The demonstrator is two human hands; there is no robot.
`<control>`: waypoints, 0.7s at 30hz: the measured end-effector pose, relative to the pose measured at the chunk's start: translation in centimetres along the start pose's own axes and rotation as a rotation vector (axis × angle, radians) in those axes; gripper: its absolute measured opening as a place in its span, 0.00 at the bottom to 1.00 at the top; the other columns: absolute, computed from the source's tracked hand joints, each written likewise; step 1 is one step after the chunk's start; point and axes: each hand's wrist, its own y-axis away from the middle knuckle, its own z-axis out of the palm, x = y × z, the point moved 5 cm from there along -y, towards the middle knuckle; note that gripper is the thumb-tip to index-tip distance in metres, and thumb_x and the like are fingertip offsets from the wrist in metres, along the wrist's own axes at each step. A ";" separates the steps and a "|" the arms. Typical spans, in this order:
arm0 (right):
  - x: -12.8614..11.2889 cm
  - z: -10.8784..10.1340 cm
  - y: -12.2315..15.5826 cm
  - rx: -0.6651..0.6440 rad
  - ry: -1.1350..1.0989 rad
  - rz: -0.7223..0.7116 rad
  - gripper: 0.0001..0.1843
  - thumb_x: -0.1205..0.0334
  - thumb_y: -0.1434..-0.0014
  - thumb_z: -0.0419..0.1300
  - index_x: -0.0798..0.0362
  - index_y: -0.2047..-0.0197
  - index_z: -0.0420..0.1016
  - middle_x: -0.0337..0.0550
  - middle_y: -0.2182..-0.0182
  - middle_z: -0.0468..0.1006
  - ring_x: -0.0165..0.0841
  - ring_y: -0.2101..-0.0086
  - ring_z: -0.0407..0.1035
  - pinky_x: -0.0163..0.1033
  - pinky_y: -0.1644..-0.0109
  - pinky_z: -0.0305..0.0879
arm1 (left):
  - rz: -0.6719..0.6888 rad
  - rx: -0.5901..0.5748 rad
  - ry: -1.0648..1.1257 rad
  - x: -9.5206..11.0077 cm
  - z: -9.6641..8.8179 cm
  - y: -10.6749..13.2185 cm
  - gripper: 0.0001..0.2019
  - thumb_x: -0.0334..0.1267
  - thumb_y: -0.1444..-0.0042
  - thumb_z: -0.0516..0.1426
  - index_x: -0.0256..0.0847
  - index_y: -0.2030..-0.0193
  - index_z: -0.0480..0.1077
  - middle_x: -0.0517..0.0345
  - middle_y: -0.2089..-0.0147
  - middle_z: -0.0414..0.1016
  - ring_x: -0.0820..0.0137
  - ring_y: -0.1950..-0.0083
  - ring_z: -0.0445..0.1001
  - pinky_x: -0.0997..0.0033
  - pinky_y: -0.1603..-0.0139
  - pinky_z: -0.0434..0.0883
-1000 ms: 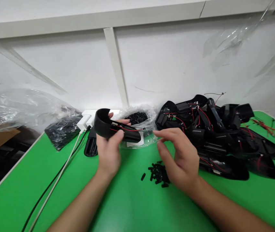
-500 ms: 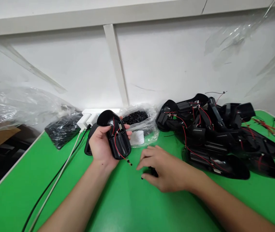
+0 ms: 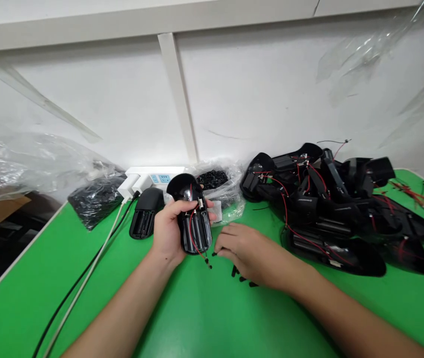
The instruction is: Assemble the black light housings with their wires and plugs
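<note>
My left hand (image 3: 169, 233) grips a curved black plastic casing (image 3: 194, 223) upright, its open battery compartment facing up. Thin red wires run along the casing, and a wire end with a small black tip (image 3: 208, 263) dangles below it. My right hand (image 3: 245, 258) sits just right of the casing, its fingertips pinched on a small black cylinder (image 3: 214, 254). Under that hand lies a scatter of similar black cylinders (image 3: 239, 277), mostly hidden by the palm.
A heap of black casings with red wires (image 3: 319, 209) fills the right of the green table (image 3: 85, 308). Behind my hands are another casing (image 3: 144, 216), a white power strip (image 3: 155, 176), and plastic bags of small black parts (image 3: 98, 201) (image 3: 212, 181). Cables (image 3: 85, 263) cross the left.
The casing has turned from its curved side to show the compartment and shifted right. My right hand has moved down onto the small cylinders, then left toward the casing, fingers pinched.
</note>
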 end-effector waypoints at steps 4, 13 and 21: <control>0.6 -2.3 0.0 0.379 -0.048 0.050 0.07 0.73 0.30 0.57 0.58 0.58 0.77 0.45 0.63 0.78 0.34 0.62 0.71 0.39 0.57 0.65 | 0.037 0.025 -0.062 -0.4 -0.1 -0.3 0.30 0.37 0.66 0.70 0.32 0.52 0.72 0.46 0.63 0.81 0.62 0.73 0.79 0.69 0.75 0.76; 1.3 -3.9 0.4 0.647 -0.309 0.303 0.14 0.63 0.30 0.58 0.55 0.51 0.85 0.42 0.63 0.80 0.30 0.63 0.73 0.37 0.61 0.67 | 0.025 0.011 -0.173 -2.3 0.0 -0.2 0.22 0.36 0.62 0.69 0.36 0.59 0.69 0.55 0.71 0.77 0.62 0.74 0.78 0.68 0.76 0.75; 1.7 -2.8 0.2 0.634 -0.578 0.408 0.12 0.58 0.36 0.64 0.53 0.55 0.85 0.40 0.62 0.85 0.32 0.62 0.78 0.40 0.55 0.73 | 0.131 0.029 -0.257 -2.7 -0.1 0.2 0.17 0.37 0.60 0.70 0.37 0.64 0.70 0.61 0.71 0.71 0.73 0.73 0.70 0.75 0.74 0.70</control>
